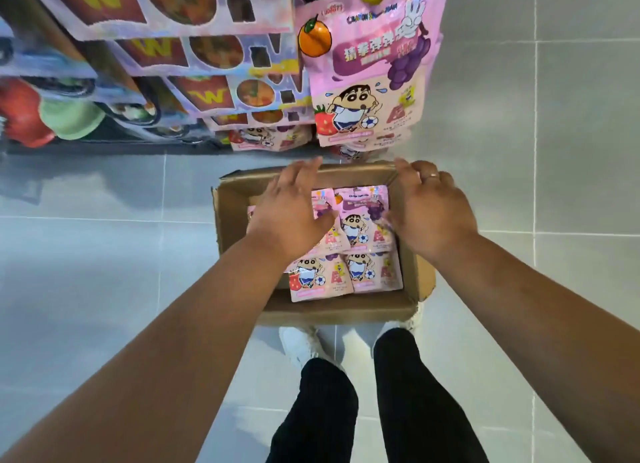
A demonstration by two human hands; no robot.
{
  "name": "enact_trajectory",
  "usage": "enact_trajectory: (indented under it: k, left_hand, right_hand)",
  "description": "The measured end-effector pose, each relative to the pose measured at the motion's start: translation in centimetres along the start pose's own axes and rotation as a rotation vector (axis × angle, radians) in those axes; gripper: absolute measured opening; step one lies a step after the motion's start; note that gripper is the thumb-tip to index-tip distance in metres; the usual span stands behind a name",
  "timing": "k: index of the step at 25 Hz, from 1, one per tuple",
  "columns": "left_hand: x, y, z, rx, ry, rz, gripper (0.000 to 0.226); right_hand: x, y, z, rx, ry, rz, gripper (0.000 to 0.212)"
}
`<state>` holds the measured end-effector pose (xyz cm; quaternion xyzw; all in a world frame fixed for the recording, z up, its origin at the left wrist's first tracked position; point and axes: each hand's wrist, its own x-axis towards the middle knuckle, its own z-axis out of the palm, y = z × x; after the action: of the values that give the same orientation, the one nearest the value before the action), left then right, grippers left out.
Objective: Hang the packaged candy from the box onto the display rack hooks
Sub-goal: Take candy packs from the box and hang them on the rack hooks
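Candy packets (363, 220) lie flat in the box (228, 220), right under the spread fingers of the left hand (294, 213) and just beside the loosely open fingers of the right hand (429, 213). Neither hand holds anything. Beyond the fingertips, matching packets (367, 74) already hang on display. The job looks partly done, with at least four packets left in the box.

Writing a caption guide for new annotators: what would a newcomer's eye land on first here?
The left hand and right hand, both open, hover mid-frame over a cardboard box on the grey tiled floor. Inside the box lie bright pink candy packets. A matching pink bag hangs at top centre, just above the box.
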<state>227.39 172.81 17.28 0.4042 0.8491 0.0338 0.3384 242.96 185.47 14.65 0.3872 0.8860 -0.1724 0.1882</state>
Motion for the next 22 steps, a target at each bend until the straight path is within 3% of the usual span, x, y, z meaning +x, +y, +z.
enact_trajectory:
  k: [7, 14, 19, 22]
  left_hand:
    - [-2.0, -7.6, 7.3, 0.039, -0.133, -0.026, 0.08]
    - [5.2, -13.6, 16.4, 0.018, -0.192, -0.132, 0.079]
    - [12.3, -16.3, 23.3, -0.085, -0.227, -0.371, 0.092]
    - [15.7, -16.8, 26.7, -0.174, -0.212, -0.543, 0.103]
  right_hand:
    - [-3.0, -2.6, 9.6, 0.054, -0.112, 0.09, 0.081]
    - [2.4, -2.5, 20.5, 0.009, -0.188, 0.088, 0.077]
    - [9.7, 1.1, 27.8, 0.042, -0.209, 0.186, 0.069]
    - [13.4, 2.8, 31.3, 0.209, -0.213, 0.329, 0.068]
